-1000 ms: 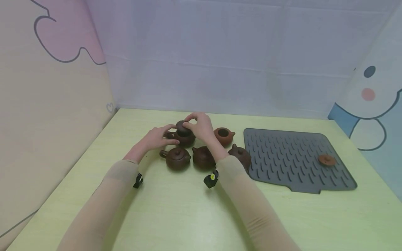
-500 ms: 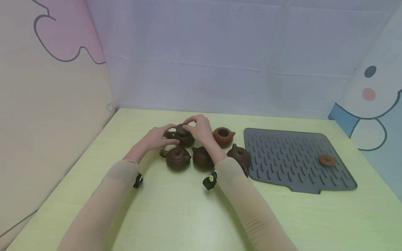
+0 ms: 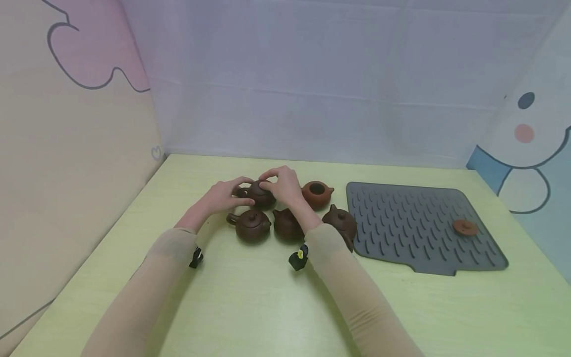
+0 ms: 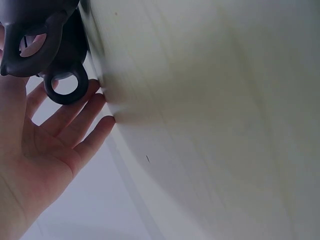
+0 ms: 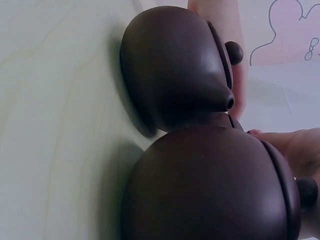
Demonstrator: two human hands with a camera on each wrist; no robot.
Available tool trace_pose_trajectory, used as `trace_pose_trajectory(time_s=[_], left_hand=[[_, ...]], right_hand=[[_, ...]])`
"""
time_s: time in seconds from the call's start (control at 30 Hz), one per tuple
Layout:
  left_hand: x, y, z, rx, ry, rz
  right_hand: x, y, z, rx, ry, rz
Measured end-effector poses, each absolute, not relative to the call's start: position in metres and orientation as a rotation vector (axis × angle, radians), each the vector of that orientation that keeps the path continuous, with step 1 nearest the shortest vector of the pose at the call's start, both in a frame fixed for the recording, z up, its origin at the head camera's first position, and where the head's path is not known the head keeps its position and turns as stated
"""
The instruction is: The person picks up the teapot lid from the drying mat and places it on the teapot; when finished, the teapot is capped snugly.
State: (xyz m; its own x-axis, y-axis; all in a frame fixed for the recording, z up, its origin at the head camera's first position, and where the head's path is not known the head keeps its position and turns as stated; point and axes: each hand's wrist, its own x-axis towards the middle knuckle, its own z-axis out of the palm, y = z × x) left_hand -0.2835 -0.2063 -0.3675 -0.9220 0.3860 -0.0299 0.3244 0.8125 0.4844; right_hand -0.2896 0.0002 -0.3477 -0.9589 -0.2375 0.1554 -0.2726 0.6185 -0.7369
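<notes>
A dark brown teapot [image 3: 263, 199] stands at the back of the group, its handle toward my left hand [image 3: 221, 195]. The thumb and fingers of that hand hold it from two sides. In the left wrist view several fingertips touch the tabletop beyond the ring handle [image 4: 83, 91]. My right hand [image 3: 286, 186] pinches the top of the dark lid [image 3: 256, 185], which sits on the teapot's mouth; the knob is hidden by the fingers. In front are a lidded teapot [image 3: 252, 226] and another dark teapot [image 3: 287, 225], partly behind my right wrist.
A reddish-brown teapot [image 3: 317, 195] without its lid stands right of my right hand. Another dark lidded teapot [image 3: 341, 223] is beside the grey ridged mat [image 3: 401, 218]. On the mat lies a reddish-brown lid [image 3: 465, 227]. A wall closes off the table's back.
My right hand has lowered the dark lid from above the back teapot onto its mouth. My left hand has stayed at the teapot.
</notes>
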Motion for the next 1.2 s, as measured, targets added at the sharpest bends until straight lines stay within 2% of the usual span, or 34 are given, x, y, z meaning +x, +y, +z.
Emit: trace_pose_trajectory(time_s=[0.5,1.2], left_hand=[[-0.283,-0.206,-0.368,0.583,2.880,0.706],[-0.283,-0.208,-0.372,0.573,2.858,0.743]], right_hand=[[-0.289,0.007,-0.346,0.564,-2.789,1.228],[-0.248,0.061,-0.349,0.847,-2.547,1.194]])
